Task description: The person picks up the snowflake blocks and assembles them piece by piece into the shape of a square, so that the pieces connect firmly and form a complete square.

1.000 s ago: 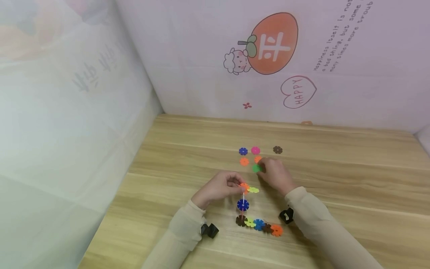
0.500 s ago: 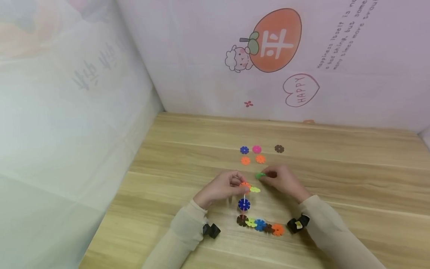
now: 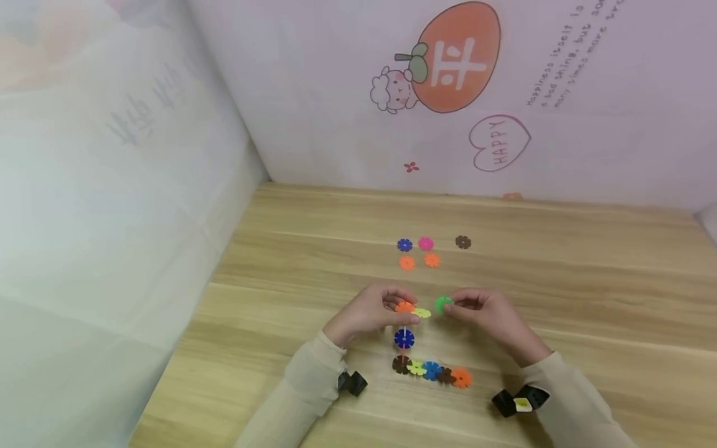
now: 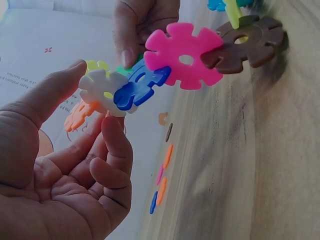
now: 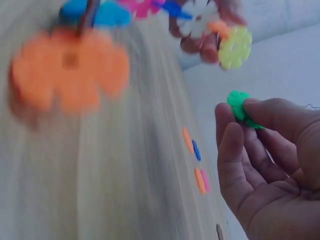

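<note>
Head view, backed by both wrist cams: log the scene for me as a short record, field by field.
Left grip: holding the disc chain near its raised end
Right grip: pinching a green disc
Green disc: apart from the chain, close to its yellow end disc
Chain's other end: orange end disc
Loose on table: blue disc, pink disc, brown disc, two orange discs
Loose count: five
</note>
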Motion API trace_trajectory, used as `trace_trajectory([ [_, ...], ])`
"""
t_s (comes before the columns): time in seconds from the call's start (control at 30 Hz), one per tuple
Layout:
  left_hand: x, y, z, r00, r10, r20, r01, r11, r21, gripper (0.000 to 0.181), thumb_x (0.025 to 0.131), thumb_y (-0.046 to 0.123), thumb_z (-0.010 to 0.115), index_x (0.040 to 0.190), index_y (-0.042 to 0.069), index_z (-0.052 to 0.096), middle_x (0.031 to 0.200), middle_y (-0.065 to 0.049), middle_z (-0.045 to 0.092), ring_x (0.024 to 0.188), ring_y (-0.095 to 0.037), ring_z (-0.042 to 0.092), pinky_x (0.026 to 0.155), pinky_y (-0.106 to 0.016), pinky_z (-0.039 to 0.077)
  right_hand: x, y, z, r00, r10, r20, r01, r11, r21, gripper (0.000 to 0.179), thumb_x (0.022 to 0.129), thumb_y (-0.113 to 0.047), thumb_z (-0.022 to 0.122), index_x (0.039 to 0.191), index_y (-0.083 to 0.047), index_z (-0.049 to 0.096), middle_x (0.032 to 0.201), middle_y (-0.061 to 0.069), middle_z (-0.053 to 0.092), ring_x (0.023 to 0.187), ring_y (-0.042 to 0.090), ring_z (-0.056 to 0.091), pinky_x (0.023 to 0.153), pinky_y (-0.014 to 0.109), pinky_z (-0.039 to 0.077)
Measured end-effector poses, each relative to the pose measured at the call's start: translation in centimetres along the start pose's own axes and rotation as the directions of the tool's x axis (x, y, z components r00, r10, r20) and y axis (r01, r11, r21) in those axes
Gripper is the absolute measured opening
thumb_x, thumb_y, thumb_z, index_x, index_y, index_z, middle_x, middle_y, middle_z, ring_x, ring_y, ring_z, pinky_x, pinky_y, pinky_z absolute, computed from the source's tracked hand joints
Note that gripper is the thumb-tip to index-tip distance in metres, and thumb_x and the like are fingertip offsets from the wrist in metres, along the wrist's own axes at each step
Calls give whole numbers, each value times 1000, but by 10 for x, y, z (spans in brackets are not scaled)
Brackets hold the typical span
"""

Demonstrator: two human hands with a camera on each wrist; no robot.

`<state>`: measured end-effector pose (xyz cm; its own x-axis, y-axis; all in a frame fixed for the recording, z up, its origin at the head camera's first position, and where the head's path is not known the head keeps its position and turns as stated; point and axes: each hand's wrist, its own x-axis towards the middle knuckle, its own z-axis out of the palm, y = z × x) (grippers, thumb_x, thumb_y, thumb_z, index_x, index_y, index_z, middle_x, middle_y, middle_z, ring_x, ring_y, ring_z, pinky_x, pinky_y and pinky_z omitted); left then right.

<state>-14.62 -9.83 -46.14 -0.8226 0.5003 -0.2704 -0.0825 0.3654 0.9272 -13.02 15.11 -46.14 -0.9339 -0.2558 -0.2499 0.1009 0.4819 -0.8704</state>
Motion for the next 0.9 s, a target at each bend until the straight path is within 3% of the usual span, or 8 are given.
trace_trajectory([
  [0.2,0,1,-1,1000,-22,4,22,1000,13,39,75,38,77,108,20,67,101,10,65,92,-9,60,81,-30,49,-7,-5,7,999,-31,27,27,992,127,36,78,-35,73,102,-8,69,96,5,71,90,19,66,83,30,51],
  [0.37,-2,2,-1,1000,-27,3,27,1000,15,39,74,38,77,107,20,68,101,11,66,92,-9,60,82,-30,49,-9,-5,11,999,-37,29,32,984,176,34,78,-32,74,101,-7,69,96,6,71,89,21,66,81,30,52],
  [0.9,-2,3,1,1000,-20,4,20,1000,17,33,73,34,79,101,21,70,99,12,67,90,-8,61,81,-29,49,-10,-11,19,999,11,40,-15,993,115,32,76,-33,75,98,-10,71,94,6,70,88,21,64,82,34,51],
])
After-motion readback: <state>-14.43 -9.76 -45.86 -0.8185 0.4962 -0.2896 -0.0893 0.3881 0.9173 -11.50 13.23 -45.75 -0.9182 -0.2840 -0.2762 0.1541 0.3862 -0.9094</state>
